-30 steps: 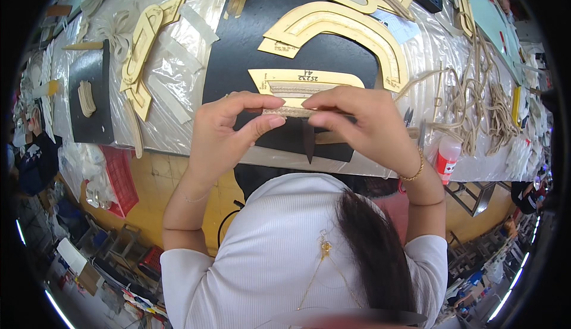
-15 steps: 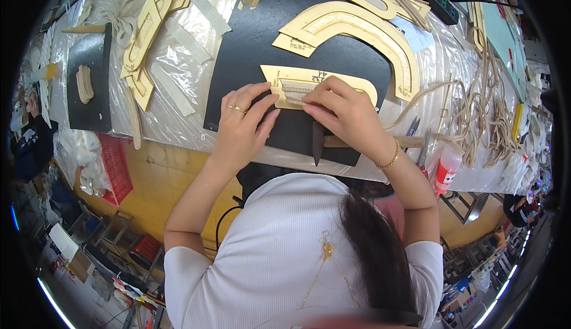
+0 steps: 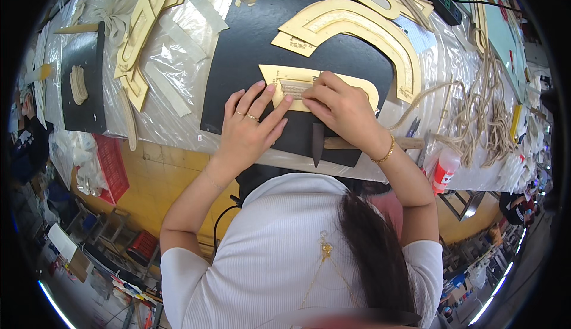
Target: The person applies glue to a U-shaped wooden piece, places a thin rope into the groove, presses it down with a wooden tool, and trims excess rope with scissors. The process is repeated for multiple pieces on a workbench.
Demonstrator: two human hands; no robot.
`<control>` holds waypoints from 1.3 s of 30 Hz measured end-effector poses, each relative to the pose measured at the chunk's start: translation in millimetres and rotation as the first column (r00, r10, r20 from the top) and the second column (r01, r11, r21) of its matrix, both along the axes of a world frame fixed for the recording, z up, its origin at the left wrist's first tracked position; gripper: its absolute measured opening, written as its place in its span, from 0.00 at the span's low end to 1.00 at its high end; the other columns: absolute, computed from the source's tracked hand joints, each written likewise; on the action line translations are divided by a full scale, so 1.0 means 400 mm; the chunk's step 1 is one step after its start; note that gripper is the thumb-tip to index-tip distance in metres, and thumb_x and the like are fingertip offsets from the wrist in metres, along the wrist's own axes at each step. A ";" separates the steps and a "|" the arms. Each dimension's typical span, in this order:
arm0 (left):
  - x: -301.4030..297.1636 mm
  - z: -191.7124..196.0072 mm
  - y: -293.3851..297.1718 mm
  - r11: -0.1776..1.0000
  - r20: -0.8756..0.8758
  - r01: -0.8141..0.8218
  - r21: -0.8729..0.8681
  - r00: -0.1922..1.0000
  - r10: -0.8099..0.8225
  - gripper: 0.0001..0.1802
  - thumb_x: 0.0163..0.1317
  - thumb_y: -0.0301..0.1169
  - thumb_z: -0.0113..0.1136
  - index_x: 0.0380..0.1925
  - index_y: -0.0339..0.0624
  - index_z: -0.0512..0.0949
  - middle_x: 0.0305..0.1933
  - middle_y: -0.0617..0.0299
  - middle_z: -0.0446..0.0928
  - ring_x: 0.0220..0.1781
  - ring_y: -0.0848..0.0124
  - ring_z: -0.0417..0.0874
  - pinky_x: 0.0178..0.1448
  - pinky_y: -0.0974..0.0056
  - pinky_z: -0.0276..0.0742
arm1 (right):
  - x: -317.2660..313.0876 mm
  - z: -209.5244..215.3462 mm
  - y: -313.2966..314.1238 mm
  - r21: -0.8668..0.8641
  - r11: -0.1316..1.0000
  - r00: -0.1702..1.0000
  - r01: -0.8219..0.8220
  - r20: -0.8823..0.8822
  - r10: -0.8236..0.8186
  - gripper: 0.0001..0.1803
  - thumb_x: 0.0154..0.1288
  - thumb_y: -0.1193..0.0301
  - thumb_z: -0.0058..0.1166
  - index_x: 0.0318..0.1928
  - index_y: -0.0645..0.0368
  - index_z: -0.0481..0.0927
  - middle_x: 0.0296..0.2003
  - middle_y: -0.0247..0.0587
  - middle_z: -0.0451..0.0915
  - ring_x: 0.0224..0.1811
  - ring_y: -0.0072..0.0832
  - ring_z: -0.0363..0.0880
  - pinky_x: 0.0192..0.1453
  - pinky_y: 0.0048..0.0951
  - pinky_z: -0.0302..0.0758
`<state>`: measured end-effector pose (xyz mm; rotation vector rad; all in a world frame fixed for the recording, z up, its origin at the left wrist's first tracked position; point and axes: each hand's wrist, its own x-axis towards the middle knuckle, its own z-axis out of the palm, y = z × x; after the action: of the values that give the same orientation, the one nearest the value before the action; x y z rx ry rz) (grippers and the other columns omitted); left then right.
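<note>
A flat tan cardboard template point(image 3: 279, 80) with a slotted window lies on a large black sheet point(image 3: 250, 43) on the table. My left hand point(image 3: 250, 124) lies flat with spread fingers, its fingertips pressing the template's left part. My right hand point(image 3: 342, 107) rests on the template's right half, fingers curled over the slot; whether it pinches anything is hidden. A dark-headed hammer point(image 3: 321, 143) with a wooden handle lies under my right wrist on the black sheet.
A big curved tan template point(image 3: 380, 31) lies beyond my hands. More tan templates point(image 3: 140, 25) rest on clear plastic to the left, near a small black panel point(image 3: 83, 85). Beige cords point(image 3: 482, 109) and a red-capped white bottle point(image 3: 443, 171) sit at right.
The view has shifted, so the work sits lower and more central. My left fingers have spread further onto the template; my right hand has stayed on its right half.
</note>
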<state>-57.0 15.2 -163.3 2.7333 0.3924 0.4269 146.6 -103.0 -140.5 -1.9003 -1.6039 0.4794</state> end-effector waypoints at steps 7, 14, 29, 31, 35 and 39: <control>0.007 0.004 -0.008 0.998 -0.049 -0.004 0.056 0.999 0.007 0.29 0.56 0.36 0.71 0.60 0.54 0.81 0.65 0.56 0.73 0.69 0.58 0.71 0.68 0.48 0.64 | -0.003 -0.002 0.002 -0.017 1.000 1.000 -0.003 -0.017 0.002 0.05 0.60 0.70 0.67 0.35 0.56 0.85 0.33 0.33 0.77 0.29 0.32 0.81 0.31 0.32 0.78; 0.032 0.028 -0.037 0.982 -0.133 -0.033 0.184 0.989 0.058 0.29 0.51 0.33 0.71 0.57 0.52 0.81 0.60 0.53 0.75 0.66 0.56 0.73 0.67 0.46 0.64 | -0.003 -0.003 -0.018 -0.007 0.998 0.993 -0.070 0.090 0.070 0.09 0.58 0.74 0.64 0.41 0.56 0.84 0.35 0.34 0.77 0.29 0.31 0.82 0.32 0.32 0.80; 0.085 0.021 -0.121 0.984 0.067 0.015 -0.178 0.998 -0.003 0.32 0.55 0.24 0.63 0.63 0.37 0.72 0.68 0.45 0.69 0.73 0.48 0.68 0.77 0.41 0.57 | 0.022 0.028 -0.067 -0.016 0.986 0.939 -0.167 0.302 0.164 0.17 0.54 0.70 0.59 0.46 0.58 0.84 0.41 0.38 0.76 0.36 0.30 0.82 0.39 0.30 0.80; 0.087 0.004 -0.115 0.996 0.068 0.038 -0.082 0.997 -0.032 0.32 0.55 0.22 0.62 0.63 0.33 0.71 0.67 0.44 0.71 0.72 0.49 0.70 0.76 0.43 0.61 | 0.033 0.025 -0.080 0.014 0.989 0.953 -0.145 0.270 0.136 0.17 0.55 0.71 0.58 0.47 0.59 0.84 0.41 0.37 0.75 0.36 0.31 0.82 0.39 0.30 0.80; 0.078 -0.001 -0.111 0.997 0.003 0.039 -0.069 0.999 -0.039 0.33 0.55 0.21 0.60 0.65 0.33 0.71 0.64 0.45 0.74 0.71 0.52 0.72 0.75 0.47 0.64 | 0.068 0.033 -0.126 0.033 0.989 0.965 -0.144 0.226 0.133 0.16 0.57 0.74 0.56 0.47 0.60 0.83 0.39 0.37 0.75 0.36 0.31 0.82 0.40 0.30 0.80; 0.087 0.007 -0.107 0.998 -0.053 0.051 -0.038 0.997 -0.053 0.35 0.54 0.22 0.60 0.66 0.34 0.72 0.63 0.47 0.75 0.69 0.53 0.73 0.75 0.47 0.64 | 0.089 0.039 -0.142 0.009 0.986 0.953 -0.164 0.260 0.156 0.16 0.58 0.74 0.55 0.48 0.60 0.82 0.38 0.37 0.75 0.37 0.31 0.82 0.39 0.31 0.81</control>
<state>-22.2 -27.7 -160.5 2.7171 0.3392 0.3293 182.3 -159.9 -125.0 -1.8799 -1.9331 0.2780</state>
